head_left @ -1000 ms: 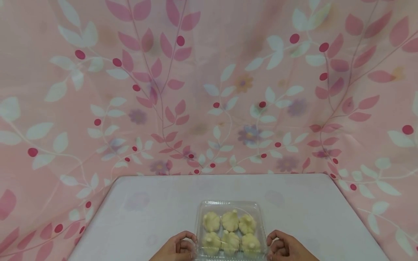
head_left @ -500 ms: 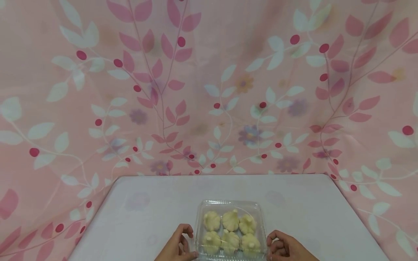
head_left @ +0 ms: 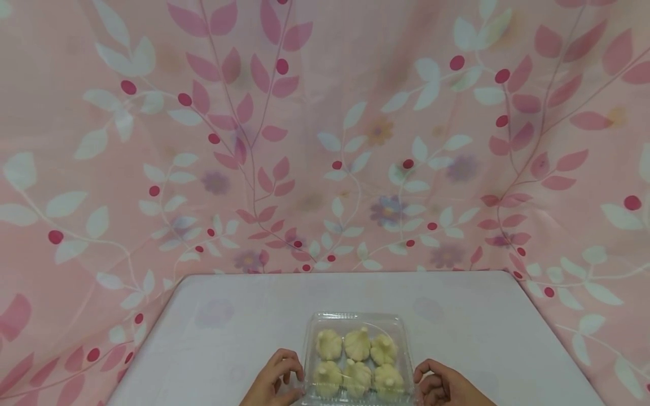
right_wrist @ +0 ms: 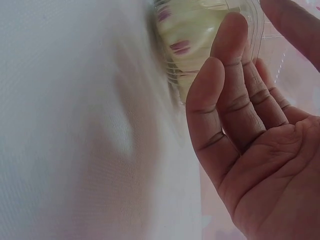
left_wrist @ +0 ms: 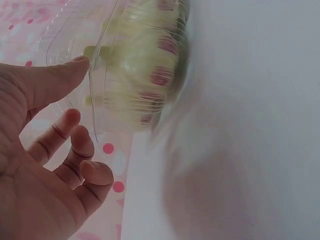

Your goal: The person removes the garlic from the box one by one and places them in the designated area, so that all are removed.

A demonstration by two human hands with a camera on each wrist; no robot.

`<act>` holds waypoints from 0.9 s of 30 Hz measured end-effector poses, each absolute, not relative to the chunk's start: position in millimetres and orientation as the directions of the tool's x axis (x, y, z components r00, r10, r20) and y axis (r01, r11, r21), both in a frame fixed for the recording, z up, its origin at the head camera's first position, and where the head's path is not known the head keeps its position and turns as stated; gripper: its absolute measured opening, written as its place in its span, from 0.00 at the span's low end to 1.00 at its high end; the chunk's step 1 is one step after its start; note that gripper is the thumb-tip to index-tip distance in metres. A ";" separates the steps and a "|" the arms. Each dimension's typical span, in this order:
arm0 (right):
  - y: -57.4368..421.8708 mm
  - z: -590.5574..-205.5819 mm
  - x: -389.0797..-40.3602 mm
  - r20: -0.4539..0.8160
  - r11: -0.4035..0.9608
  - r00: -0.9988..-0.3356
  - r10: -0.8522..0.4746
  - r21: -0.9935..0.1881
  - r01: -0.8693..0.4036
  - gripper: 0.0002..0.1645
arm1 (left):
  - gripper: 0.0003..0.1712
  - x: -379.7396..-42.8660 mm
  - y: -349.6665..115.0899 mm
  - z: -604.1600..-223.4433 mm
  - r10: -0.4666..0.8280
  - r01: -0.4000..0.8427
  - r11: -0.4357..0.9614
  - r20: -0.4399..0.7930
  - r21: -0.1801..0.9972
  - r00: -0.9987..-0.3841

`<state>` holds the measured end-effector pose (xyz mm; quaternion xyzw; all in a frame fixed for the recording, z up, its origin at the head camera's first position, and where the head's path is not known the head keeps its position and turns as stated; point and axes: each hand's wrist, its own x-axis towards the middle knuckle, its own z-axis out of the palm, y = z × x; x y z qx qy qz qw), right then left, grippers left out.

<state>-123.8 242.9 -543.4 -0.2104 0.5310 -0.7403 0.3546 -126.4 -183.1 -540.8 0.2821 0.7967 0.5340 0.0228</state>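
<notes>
A clear plastic clamshell box (head_left: 319,319) with its lid down stands on the table, holding two rows of pale garlic bulbs (head_left: 358,345). Purple streaks mark the bulbs (left_wrist: 137,55) in the left wrist view. My left hand (head_left: 274,379) is at the box's left side, its thumb tip (left_wrist: 80,65) right at the lid rim and its other fingers loosely bent below. On the opposite side, my right hand (head_left: 447,386) has its fingers (right_wrist: 235,75) bent beside the box wall, which they partly hide in the right wrist view.
A white-covered table (head_left: 228,316) lies under the box. Behind it and at both sides hangs a pink cloth (head_left: 304,141) printed with leaves, berries and flowers.
My left hand has shifted its hold: its fingers lifted and spread at the box's left edge, then came back close to it. The right hand and box have stayed nearly still.
</notes>
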 end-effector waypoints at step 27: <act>240.9 -546.3 -116.6 0.067 -0.186 -0.715 -0.696 -0.978 0.089 0.25 | 0.14 -131.6 -173.6 -518.7 0.373 0.558 0.149 0.476 0.816 -0.796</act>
